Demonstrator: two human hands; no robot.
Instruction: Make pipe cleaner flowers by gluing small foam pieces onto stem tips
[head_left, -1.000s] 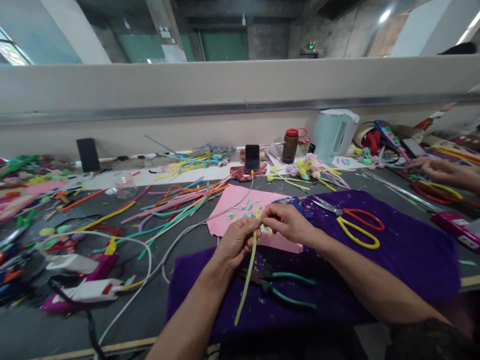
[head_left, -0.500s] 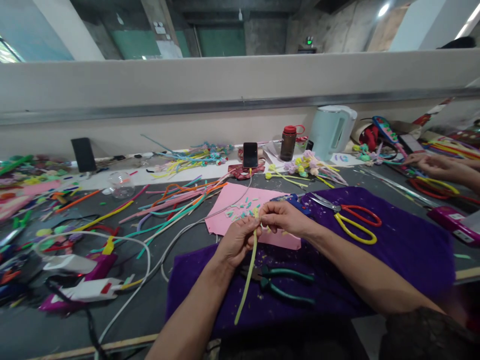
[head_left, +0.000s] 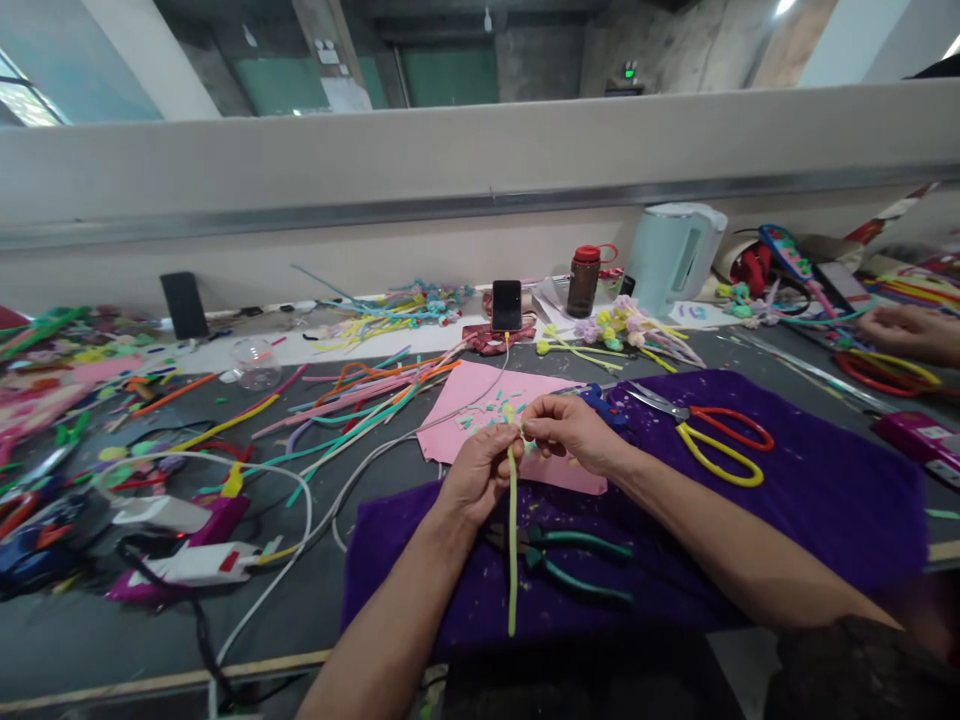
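Note:
My left hand (head_left: 480,468) is closed on a yellow-green pipe cleaner (head_left: 513,550), whose long tail hangs straight down in front of the purple cloth (head_left: 810,480). Fingertips of my right hand (head_left: 566,428) pinch at its upper end, close against the left fingers; a small yellow tip shows above them. Exactly how the right fingers grip it is hidden. Under the hands lies a pink sheet (head_left: 450,400) scattered with small green and yellow bits. Green-handled pliers (head_left: 577,560) rest on the cloth behind the tail. Scissors (head_left: 712,435) with one red and one yellow handle lie to the right.
Loose pipe cleaners (head_left: 352,400) and a white cable (head_left: 349,490) spread to the left, near power strips (head_left: 187,565). A phone (head_left: 507,305), a bottle (head_left: 583,282) and a kettle (head_left: 675,260) stand at the back. Another person's hand (head_left: 911,332) is at far right.
The pipe cleaner's tail has swung from slanting left to hanging nearly vertical. Both hands stay together at its upper end. The view has shifted slightly, and the other person's hand moved right.

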